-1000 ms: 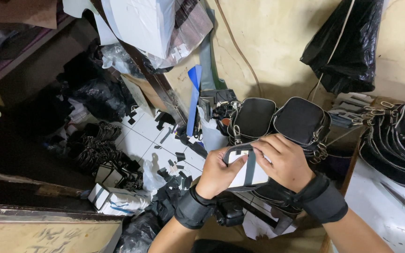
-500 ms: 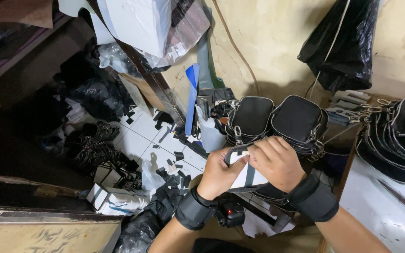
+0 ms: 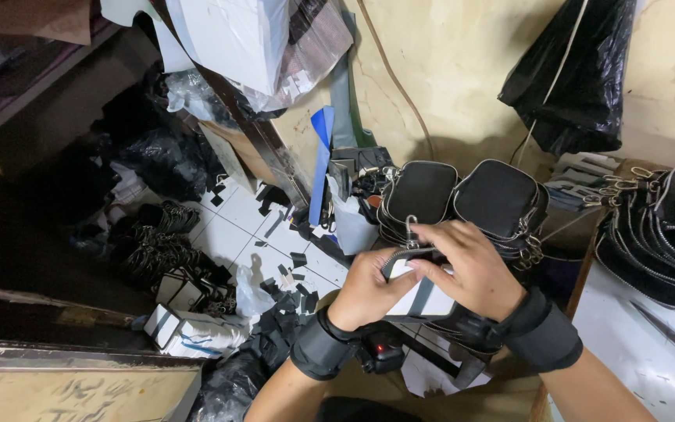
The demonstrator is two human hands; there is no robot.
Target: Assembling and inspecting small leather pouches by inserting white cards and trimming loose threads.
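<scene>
- Small pouch (image 3: 423, 293) is being gripped by left hand (image 3: 369, 291), fingers curled.
- Zipper at 12 o'clock is being pinched by right hand (image 3: 474, 270).
- Finished pouches (image 3: 462, 199) are being stacked at 12; work seems midway.

Pouch (image 3: 419, 293) held between left hand (image 3: 369, 289) and right hand (image 3: 470, 270): pale, smooth lining with dark matt cloth and a metal zipper. Black pouches (image 3: 462, 199) just beyond the hands were matt fabric (metal pulls glinted). Bag (image 3: 572, 70) above right: glossy black plastic.

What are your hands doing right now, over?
Left hand and right hand both grip a small black zippered pouch. Stacked black pouches close behind. Nothing blocking.
</scene>
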